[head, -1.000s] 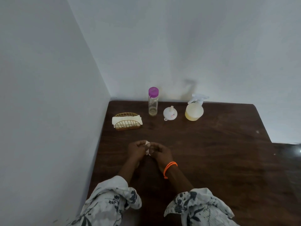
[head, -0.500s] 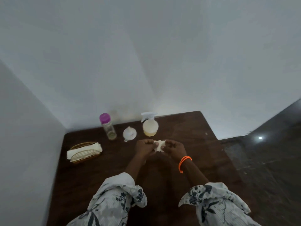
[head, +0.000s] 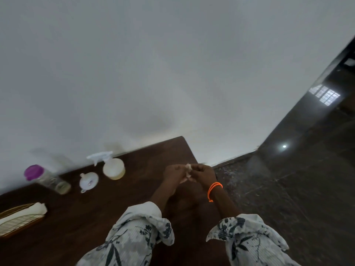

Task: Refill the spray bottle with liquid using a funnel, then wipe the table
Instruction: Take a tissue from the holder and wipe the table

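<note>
Dark wood table (head: pixel 96 217) vs white wall (head: pixel 172 73), glossy dark floor (head: pixel 288 189) R

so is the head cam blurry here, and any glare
Head view: motion smear softens the purple-capped bottle, funnel and spray bottle; hands a little sharper; horizon tilted by the wide lens; bright spot and window reflection glare on the dark floor.

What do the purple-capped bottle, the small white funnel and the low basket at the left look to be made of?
Purple-capped clear bottle: transparent glass or hard plastic, the blur leaves it open; the purple cap looks like matte plastic. Small white funnel: smooth, slightly glossy white, probably plastic. Low golden-brown basket: an open lattice of thin strands, wire or woven cane; it holds folded white napkins, apparently paper.
</note>
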A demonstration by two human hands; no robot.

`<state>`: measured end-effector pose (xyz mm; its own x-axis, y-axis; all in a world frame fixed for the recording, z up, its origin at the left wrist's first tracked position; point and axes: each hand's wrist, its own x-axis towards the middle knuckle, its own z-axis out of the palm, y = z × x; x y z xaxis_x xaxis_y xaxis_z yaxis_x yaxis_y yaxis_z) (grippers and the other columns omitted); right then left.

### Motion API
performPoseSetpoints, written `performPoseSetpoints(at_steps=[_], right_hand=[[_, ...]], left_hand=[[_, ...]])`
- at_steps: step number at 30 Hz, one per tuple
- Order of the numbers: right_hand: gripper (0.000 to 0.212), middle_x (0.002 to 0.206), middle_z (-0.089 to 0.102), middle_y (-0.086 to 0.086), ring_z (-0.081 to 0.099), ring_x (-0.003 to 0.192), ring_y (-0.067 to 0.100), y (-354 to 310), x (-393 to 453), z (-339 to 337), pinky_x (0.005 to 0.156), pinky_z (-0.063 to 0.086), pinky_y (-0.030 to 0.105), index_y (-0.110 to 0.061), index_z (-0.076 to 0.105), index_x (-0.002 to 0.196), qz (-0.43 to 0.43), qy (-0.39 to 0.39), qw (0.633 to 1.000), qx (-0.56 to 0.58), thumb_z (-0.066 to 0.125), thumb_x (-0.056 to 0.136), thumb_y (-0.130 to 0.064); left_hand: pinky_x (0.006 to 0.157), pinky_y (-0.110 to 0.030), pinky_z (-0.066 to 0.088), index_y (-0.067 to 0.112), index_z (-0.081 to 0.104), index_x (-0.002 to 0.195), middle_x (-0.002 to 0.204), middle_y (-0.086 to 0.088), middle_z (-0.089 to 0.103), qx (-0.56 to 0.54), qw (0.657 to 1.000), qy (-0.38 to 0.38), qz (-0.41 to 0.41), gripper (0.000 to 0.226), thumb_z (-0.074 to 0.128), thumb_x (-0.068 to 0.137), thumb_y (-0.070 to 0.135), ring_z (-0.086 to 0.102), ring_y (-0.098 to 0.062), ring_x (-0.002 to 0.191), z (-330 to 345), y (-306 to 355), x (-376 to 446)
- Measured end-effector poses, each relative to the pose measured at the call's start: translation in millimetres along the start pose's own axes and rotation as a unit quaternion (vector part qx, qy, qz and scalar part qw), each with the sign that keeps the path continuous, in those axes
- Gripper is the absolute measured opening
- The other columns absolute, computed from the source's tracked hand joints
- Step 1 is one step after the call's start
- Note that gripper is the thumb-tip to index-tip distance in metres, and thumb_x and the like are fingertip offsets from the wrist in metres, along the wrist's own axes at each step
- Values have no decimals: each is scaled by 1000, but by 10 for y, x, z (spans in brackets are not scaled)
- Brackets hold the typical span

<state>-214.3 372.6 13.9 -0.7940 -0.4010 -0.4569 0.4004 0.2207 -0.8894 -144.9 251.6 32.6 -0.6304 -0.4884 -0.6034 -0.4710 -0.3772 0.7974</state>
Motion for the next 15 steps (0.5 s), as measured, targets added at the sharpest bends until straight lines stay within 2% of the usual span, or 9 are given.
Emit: performPoseSetpoints(at_steps=[2, 4, 6, 8, 11, 13, 14, 15], right_hand=[[14, 84, 78, 7, 73, 83, 26, -30, 50, -242, 74, 62, 39, -11, 76, 93, -4, -14, 1000, -12, 80, 83, -2], [16, 77, 77, 4, 73, 74, 22, -72, 113, -469, 66, 61, 37, -14, 76, 90, -20, 7, 999, -40, 85, 79, -5], [25, 75, 73, 5, 71, 69, 21, -111, 194, -656, 61, 61, 35, -14, 76, 95, -32, 45, 996, -77, 89, 74, -8], [31, 79, 71, 8, 72, 73, 22, -169, 287, -806, 65, 63, 37, -13, 74, 102, -27, 62, 994, -87, 88, 75, -6], [24, 89, 71, 17, 73, 81, 27, -217, 450, -962, 71, 64, 40, -15, 73, 97, -20, 81, 993, -88, 84, 79, -3], [21, 84, 71, 11, 72, 82, 27, -247, 578, -1042, 73, 64, 42, -17, 74, 92, -33, 124, 985, -111, 83, 78, -4], [22, 82, 71, 7, 72, 83, 26, -280, 642, -1078, 76, 64, 41, -16, 75, 93, -39, 145, 980, -130, 83, 76, -5], [25, 85, 72, 5, 72, 86, 24, -286, 723, -1111, 81, 63, 40, -15, 76, 97, -42, 157, 976, -146, 84, 75, -6]], left_hand=[[73, -30, 63, 7, 77, 95, 94, -17, 78, 15, 1000, -25, 8, 6, 78, 90, 10, 75, -22, 79, 210, 32, 1], [72, -29, 62, 2, 76, 102, 90, -16, 77, 34, 999, -36, 10, 13, 77, 89, 5, 73, -20, 75, 410, 59, 57], [69, -28, 62, 0, 76, 105, 92, -17, 76, 57, 997, -44, 7, 15, 75, 90, 1, 72, -19, 74, 589, 103, 125], [70, -27, 63, -1, 76, 105, 95, -17, 76, 64, 996, -58, 2, 15, 73, 90, -2, 73, -20, 78, 775, 180, 212], [83, -34, 64, 3, 77, 94, 92, -15, 77, 87, 993, -85, -6, 8, 76, 88, -2, 74, -20, 79, 1023, 322, 328], [87, -38, 64, 9, 78, 88, 97, -17, 77, 106, 990, -89, -9, 10, 77, 87, 0, 76, -22, 84, 1182, 379, 471], [89, -39, 63, 12, 79, 92, 103, -18, 77, 130, 988, -85, -5, 12, 75, 89, 1, 76, -24, 90, 1243, 420, 523], [94, -39, 61, 14, 79, 103, 114, -17, 75, 169, 982, -84, 15, 18, 70, 92, 4, 74, -26, 100, 1295, 425, 613]])
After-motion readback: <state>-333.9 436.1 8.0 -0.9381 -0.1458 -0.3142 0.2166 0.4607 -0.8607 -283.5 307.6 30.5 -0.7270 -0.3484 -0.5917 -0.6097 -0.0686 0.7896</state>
